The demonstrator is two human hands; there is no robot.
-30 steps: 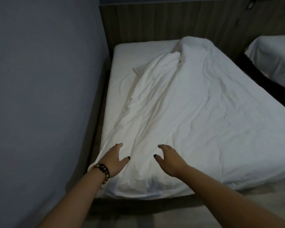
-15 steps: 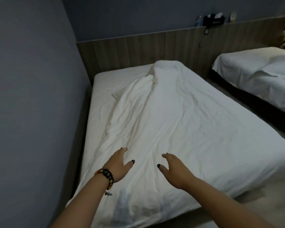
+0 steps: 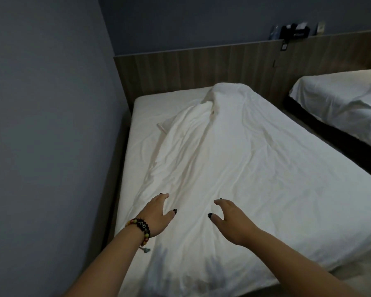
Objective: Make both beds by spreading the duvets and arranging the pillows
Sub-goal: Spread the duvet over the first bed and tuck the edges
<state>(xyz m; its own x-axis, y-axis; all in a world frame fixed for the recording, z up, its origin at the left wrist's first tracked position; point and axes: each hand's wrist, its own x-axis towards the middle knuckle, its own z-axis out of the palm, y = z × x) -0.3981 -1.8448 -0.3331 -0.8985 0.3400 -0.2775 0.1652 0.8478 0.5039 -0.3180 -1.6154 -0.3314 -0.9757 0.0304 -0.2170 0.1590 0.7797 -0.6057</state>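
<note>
Both hands have crept a little further up the bed since a moment ago. Left hand (image 3: 156,213) and right hand (image 3: 229,219) hover with fingers spread and gripping nothing, just above the white duvet (image 3: 234,159), which lies rumpled beneath and ahead of them. Bare mattress (image 3: 150,108) shows left of the fingers; a 2nd bed (image 3: 341,99) lies far right.
</note>
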